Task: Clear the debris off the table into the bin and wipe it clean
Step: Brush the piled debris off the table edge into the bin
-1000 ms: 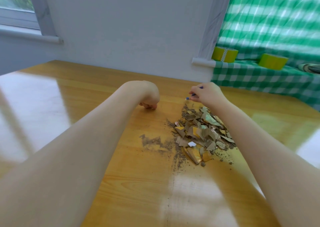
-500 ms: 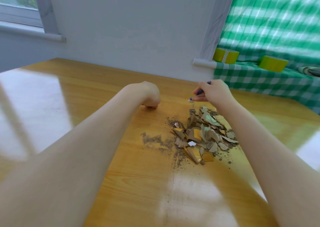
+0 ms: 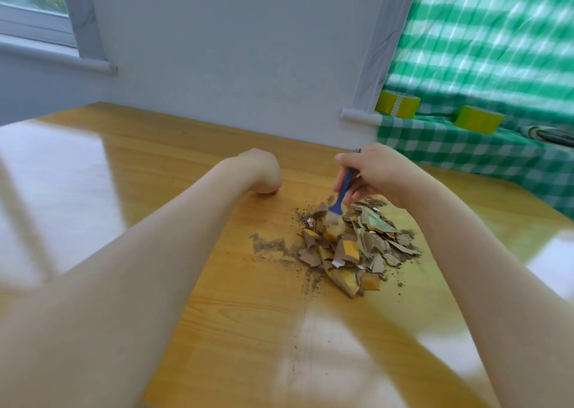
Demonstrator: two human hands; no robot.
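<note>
Being gripped by the right hand [image 3: 372,171]: a blue brush [image 3: 341,194], with the fingers curled round the handle and the thumb on top. The bristles are being pressed into the far edge of the debris [image 3: 351,246], a heap of torn brown and yellow scraps lying on the table [image 3: 155,159], right of centre. Grey dust [image 3: 270,246] is being shown smeared just left of the heap. The left hand [image 3: 261,170] is being rested on the table, far-left of the heap and apart from it, fingers curled under into a fist. Two yellow-green tape rolls [image 3: 398,103] are being carried by the checked cloth [image 3: 466,149], far right.
</note>
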